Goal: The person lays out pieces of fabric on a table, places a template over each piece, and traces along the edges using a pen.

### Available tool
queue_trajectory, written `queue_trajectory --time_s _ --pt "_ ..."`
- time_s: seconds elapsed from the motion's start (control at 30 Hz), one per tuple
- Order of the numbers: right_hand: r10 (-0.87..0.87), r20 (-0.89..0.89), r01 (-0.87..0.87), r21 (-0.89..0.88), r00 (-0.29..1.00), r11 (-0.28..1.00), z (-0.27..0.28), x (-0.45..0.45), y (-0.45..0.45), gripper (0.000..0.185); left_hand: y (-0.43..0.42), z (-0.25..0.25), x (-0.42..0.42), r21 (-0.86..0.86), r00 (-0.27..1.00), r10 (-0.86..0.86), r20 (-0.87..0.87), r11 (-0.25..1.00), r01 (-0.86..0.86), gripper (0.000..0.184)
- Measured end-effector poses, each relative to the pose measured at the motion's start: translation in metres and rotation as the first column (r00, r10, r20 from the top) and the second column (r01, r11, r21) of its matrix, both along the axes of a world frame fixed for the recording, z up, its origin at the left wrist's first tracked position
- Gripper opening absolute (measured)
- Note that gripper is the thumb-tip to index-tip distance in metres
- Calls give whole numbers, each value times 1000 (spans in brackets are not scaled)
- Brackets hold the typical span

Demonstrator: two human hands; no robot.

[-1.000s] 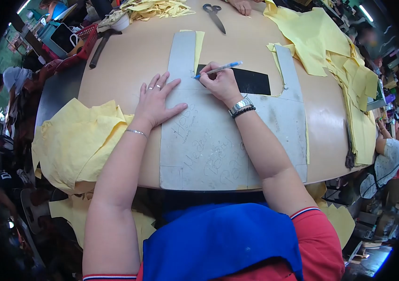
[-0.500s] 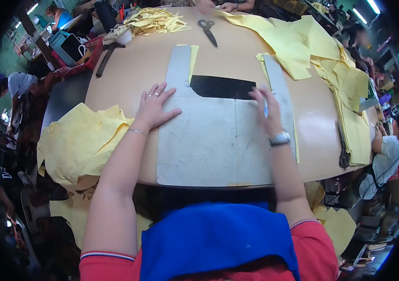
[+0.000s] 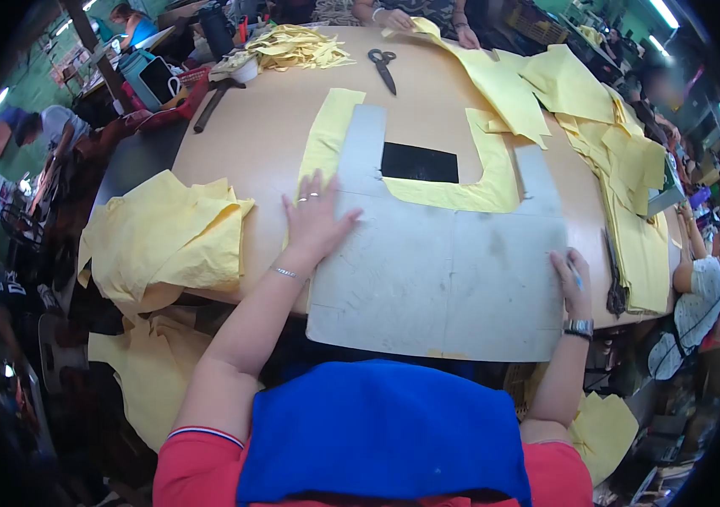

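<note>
A large grey U-shaped pattern board (image 3: 427, 279) lies skewed over a yellow cloth piece (image 3: 323, 144), which shows at the far left and around the cutout. A black rectangle (image 3: 419, 163) is visible within that cutout. My left hand (image 3: 317, 224) rests with fingers spread across the board's left edge and the cloth. At the board's right edge, my right hand (image 3: 573, 275) is closed around a slim blue-and-white pen (image 3: 578, 279), its fingers touching the board. The board's near edge overhangs the table towards my blue apron (image 3: 385, 431).
Scissors (image 3: 383, 71) lie at the far middle, a hammer (image 3: 214, 103) at far left. Yellow cloth (image 3: 165, 237) is heaped at left; more strips (image 3: 630, 194) lie right, beside dark shears (image 3: 615, 291). Across the table, a co-worker's hands (image 3: 465, 34) are near yellow cloth (image 3: 495, 80).
The board has slid towards me and right, uncovering more yellow cloth. My right hand has gone from the cutout to the board's right edge. A co-worker's cloth has shifted.
</note>
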State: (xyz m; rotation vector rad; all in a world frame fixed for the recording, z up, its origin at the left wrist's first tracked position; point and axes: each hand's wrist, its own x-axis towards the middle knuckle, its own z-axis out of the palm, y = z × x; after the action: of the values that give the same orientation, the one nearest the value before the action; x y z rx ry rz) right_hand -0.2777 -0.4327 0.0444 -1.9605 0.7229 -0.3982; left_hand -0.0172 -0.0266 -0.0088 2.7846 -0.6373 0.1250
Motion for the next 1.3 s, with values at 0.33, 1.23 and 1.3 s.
queue_trajectory --time_s 0.33,1.23,1.3 --pt "-532 615 505 240 582 829 7 -59 -79 41 19 12 -9 27 978 192 -78 981 -191 78" --pt "84 152 -47 -232 985 972 -75 80 52 40 506 -69 -299 -885 -63 998 -4 -33 -465 42" --pt "91 127 -57 -247 988 967 -70 79 55 41 473 -73 -319 -767 -270 950 -157 -290 -573 48"
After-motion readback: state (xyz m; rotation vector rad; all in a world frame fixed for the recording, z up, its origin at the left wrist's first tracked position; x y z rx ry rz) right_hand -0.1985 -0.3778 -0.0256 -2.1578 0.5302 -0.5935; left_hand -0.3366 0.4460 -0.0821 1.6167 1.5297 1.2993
